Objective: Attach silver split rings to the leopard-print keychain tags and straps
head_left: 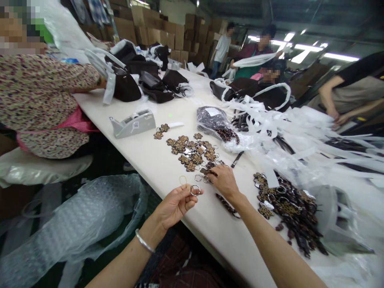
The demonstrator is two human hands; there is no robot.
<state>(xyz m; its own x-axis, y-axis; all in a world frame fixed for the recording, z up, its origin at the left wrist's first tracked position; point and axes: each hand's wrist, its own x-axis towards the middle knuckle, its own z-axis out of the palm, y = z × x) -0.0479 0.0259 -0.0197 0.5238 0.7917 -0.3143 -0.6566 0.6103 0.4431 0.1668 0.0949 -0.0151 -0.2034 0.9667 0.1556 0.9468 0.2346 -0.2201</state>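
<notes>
My left hand (177,203), with a bangle on its wrist, pinches a shiny metal key ring (195,190) between thumb and fingers above the table edge. My right hand (224,181) is closed at the near side of the pile, its fingertips on a leopard-print flower charm (205,171). More leopard-print flower charms (196,159) with metal rings lie heaped just beyond. Loose metal rings (198,178) rest between my two hands. A dark braided strap (226,203) lies under my right forearm, and a thin yellow rubber band (183,180) is near my left hand.
A grey tape dispenser (133,124) stands left, another dispenser (336,216) right. Finished charms with dark tassels (288,200) pile up at right, near white plastic strips (300,128) and a plastic bag (211,119). Dark bags (126,86) and co-workers surround the table (168,176); bubble wrap (84,216) hangs left.
</notes>
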